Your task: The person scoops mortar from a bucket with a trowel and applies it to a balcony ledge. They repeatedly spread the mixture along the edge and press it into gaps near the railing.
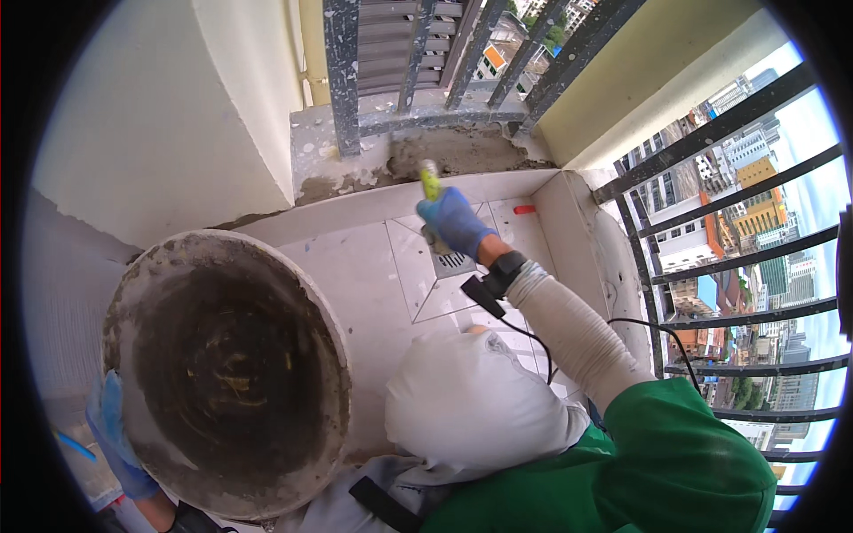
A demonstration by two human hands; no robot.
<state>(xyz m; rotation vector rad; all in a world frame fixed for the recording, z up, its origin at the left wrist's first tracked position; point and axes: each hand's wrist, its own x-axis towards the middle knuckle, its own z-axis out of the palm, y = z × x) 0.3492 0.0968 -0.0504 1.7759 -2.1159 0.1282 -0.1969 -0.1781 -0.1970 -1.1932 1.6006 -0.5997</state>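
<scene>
Here, my right hand (453, 220), in a blue glove, is clenched on a yellow-green handled tool (430, 180) above the floor drain (451, 261); my left hand (111, 431) grips the rim of the mortar-caked bucket (227, 373) over the tiled floor (355, 275).

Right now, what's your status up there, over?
Left hand holds the mortar-caked bucket by its rim. Right hand grips a yellow-handled tool above the floor drain. Red spacer lies nearby.
</scene>
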